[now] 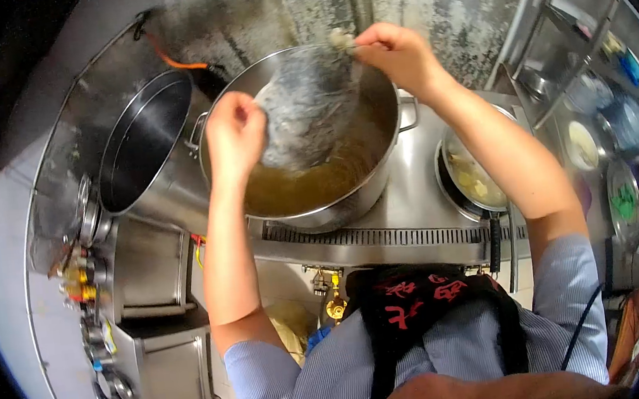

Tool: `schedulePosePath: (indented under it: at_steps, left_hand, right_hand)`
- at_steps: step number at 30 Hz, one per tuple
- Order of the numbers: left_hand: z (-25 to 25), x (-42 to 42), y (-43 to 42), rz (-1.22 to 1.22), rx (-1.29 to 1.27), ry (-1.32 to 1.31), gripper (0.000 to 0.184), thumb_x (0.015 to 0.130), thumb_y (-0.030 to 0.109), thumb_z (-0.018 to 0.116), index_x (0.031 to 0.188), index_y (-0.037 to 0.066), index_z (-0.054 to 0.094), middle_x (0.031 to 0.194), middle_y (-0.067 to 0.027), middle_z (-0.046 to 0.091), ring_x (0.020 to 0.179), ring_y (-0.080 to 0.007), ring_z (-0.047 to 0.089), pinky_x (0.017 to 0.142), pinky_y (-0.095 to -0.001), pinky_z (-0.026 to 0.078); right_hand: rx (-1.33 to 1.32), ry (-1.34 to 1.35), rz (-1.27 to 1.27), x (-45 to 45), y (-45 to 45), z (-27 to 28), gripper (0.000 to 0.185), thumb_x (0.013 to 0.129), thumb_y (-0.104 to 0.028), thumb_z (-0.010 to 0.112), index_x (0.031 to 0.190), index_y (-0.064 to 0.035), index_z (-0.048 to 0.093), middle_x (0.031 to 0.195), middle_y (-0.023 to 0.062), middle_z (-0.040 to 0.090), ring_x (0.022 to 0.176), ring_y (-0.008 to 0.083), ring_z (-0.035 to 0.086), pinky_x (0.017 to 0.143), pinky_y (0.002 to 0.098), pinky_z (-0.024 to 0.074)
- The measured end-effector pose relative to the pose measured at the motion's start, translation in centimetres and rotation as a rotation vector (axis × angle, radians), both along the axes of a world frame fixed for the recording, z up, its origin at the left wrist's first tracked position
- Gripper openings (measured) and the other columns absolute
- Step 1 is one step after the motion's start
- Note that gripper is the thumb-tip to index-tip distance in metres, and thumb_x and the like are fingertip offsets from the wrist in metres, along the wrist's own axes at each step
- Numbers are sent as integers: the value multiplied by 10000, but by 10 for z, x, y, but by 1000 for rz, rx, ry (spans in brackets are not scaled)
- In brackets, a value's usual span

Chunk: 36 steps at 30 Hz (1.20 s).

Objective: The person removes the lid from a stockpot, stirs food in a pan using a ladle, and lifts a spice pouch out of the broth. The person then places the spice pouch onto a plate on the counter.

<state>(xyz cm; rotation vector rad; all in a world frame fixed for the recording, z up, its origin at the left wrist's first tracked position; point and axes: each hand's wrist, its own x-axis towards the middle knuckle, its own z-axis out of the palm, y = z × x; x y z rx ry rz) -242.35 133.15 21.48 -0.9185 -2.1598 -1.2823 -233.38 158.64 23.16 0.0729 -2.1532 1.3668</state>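
Apron (437,277) nearest, I see left hand (236,134) and right hand (396,57) pinching a grey bag (303,115) over the pot (366,201), by the counter's (419,181) front edge.

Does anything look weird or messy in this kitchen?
Yes, the wall behind the big pot looks odd: dark, uneven blotches cover it, while the metal counter beside the pot looks shiny. I can't tell whether they're dirt or damage. I see no spill on that counter.

Red characters (447,291) on front of black apron (428,308), seen askew, too unclear to read.
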Motion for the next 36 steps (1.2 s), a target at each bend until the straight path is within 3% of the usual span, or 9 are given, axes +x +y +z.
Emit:
schedulePosePath:
  at_steps: [4,7,13,15,17,20,22,26,36]
  left_hand:
    - [3,-7,-1,-23,-22,-1,66,772,68,581,769,4,565,648,-57,548,596,-104,497,567,-252,418]
    - [-4,1,-1,-33,4,11,59,776,51,586,769,-4,564,660,-38,560,599,-88,492,572,-238,419]
    - [-7,-9,-1,-81,8,24,44,792,36,579,808,-3,567,691,-11,551,625,-66,480,583,-221,411]
    - [-6,-8,-5,-24,-87,96,32,806,44,569,813,13,569,700,-6,546,642,-75,472,591,-225,413]
    - [-17,-16,-10,-76,-31,-9,40,812,44,571,836,11,571,735,-13,556,687,-82,486,634,-224,422]
    - [-31,-30,-19,-58,-58,33,42,818,38,562,848,10,557,755,-9,545,698,-102,484,661,-234,424]
    - [-33,-31,-21,-106,-52,57,51,821,42,561,838,3,534,738,-12,506,695,-110,463,664,-244,411]
    - [-30,-32,-27,-106,-103,-19,59,836,28,542,829,-12,500,763,-24,496,717,-119,450,684,-238,399]
    - [-37,-35,-31,-81,-115,4,67,849,30,519,841,-28,485,760,-47,489,702,-129,445,650,-249,402]
  right_hand:
    - [34,40,-60,4,-4,6,145,787,-139,667,879,-31,641,789,56,640,729,123,588,672,258,478]
    - [88,37,-73,15,-9,3,160,818,-171,656,917,-49,630,772,-16,604,709,52,531,631,210,434]
    - [22,-50,-72,13,-11,9,187,793,-222,667,904,-72,651,776,12,633,722,88,568,659,240,461]
    - [86,70,-122,3,-8,-2,191,764,-231,683,866,-71,661,777,42,654,740,117,603,669,257,477]
    - [224,129,-199,-7,-7,-11,190,744,-226,692,838,-63,667,788,73,669,741,151,631,662,275,491]
    - [-65,294,-40,-2,-15,-23,162,708,-171,703,796,-42,662,730,94,662,680,158,635,617,278,493]
    - [-133,150,-61,-5,-20,-23,142,701,-148,694,779,-35,655,712,94,656,657,149,628,606,273,487]
    - [-111,222,-35,-7,-21,-28,97,692,-116,666,729,-32,635,681,92,648,612,146,614,573,286,474]
    - [-196,58,4,-4,-26,-34,106,698,-105,650,758,-22,623,697,82,641,622,144,601,556,276,460]
